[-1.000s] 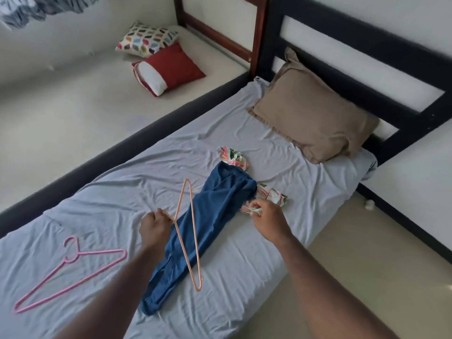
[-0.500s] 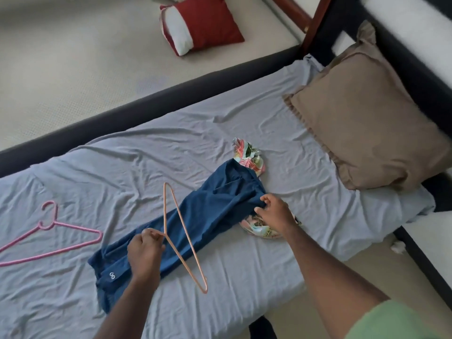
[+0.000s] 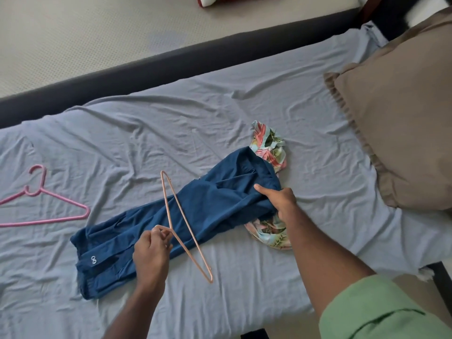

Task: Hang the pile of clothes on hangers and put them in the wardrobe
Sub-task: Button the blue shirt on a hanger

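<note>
A dark blue garment (image 3: 195,211) lies stretched out across the grey-blue bed sheet (image 3: 171,128). Its right end covers a crumpled floral-print garment (image 3: 269,143), which shows above and below it. My right hand (image 3: 278,199) grips the blue garment's right end, thumb on top. My left hand (image 3: 151,258) holds a thin peach hanger (image 3: 181,231) by its hook, just above the blue fabric. A pink hanger (image 3: 41,204) lies flat on the sheet at the far left.
A tan pillow (image 3: 401,118) rests at the right end of the bed. A dark bed rail (image 3: 146,72) runs along the far side, with a beige mattress (image 3: 97,28) and a red cushion (image 3: 220,0) beyond it.
My right hand left the floral garment and took hold of the blue garment's right end. My head leaned in and down over the bed. The left hand kept the peach hanger.
</note>
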A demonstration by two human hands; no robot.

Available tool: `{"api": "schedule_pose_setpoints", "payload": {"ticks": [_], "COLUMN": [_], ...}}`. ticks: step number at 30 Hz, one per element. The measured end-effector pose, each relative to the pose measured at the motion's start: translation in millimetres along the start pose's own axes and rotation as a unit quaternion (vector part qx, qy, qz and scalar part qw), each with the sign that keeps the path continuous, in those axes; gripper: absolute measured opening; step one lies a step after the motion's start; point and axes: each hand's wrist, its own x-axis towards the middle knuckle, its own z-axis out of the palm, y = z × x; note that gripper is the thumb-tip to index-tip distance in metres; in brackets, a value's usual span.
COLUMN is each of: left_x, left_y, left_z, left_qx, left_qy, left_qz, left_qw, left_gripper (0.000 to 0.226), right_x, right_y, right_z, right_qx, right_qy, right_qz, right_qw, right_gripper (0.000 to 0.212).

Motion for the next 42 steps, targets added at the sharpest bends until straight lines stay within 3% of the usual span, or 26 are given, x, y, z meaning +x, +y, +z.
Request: {"api": "schedule_pose_setpoints", "payload": {"ticks": [3, 6, 10, 16, 22, 26, 29, 31, 33, 37, 40, 42], "left_x": [1.0, 4.8, 6.3, 11.7, 10.3, 5.9, 2.4, 0.5, -0.3, 1.7, 5.3, 7.1], "left_y": [2.4, 3.0, 4.3, -1.1, -4.1, 2.8, 7.7, 7.9, 7.0, 7.3, 6.6, 5.7], "left_z": [3.3, 2.0, -1.6, -22.2, -32.8, -28.4, -24.7, -23.7, -22.8, -16.9, -15.7, -17.0], "left_qx": [0.008, 0.013, 0.012, -0.012, -0.019, -0.02, -0.012, -0.008, -0.008, 0.001, 0.002, -0.008], "left_qy": [-0.001, 0.002, -0.011, -0.03, -0.057, -0.075, -0.086, -0.085, -0.081, -0.077, -0.074, -0.074], "left_qz": [0.0, -0.005, -0.009, -0.03, -0.04, -0.03, -0.013, -0.008, -0.006, -0.007, -0.009, -0.019], "left_qw": [1.0, 1.0, 1.0, 0.999, 0.997, 0.997, 0.996, 0.996, 0.997, 0.997, 0.997, 0.997], "left_gripper": [0.033, 0.033, 0.033, 0.033, 0.035, 0.035, 0.036, 0.038, 0.038, 0.037, 0.035, 0.033], "right_x": [-11.5, -20.0, -27.7, -48.2, -79.0, -80.5, -74.5, -72.6, -70.8, -67.6, -74.1, -80.3], "right_y": [-5.7, -3.5, 5.0, 16.6, 26.8, 31.5, 33.3, 35.6, 39.7, 41.0, 33.3, 32.5], "right_z": [10.2, 19.1, 24.5, 33.3, 58.2, 56.8, 51.1, 49.0, 49.1, 61.2, 71.7, 76.3], "right_qx": [-0.031, -0.015, -0.006, -0.114, -0.163, -0.069, 0.158, 0.365, 0.455, 0.348, 0.392, 0.454], "right_qy": [0.027, -0.007, -0.032, 0.124, 0.195, 0.234, 0.209, 0.148, 0.107, 0.151, 0.12, 0.073], "right_qz": [-0.018, -0.077, -0.153, -0.344, -0.408, -0.339, -0.175, -0.017, 0.061, 0.059, 0.032, 0.008], "right_qw": [0.999, 0.997, 0.988, 0.924, 0.877, 0.908, 0.949, 0.919, 0.882, 0.923, 0.912, 0.888], "right_gripper": [0.104, 0.116, 0.087, 0.062, 0.071, 0.073, 0.071, 0.075, 0.076, 0.058, 0.031, 0.024]}}
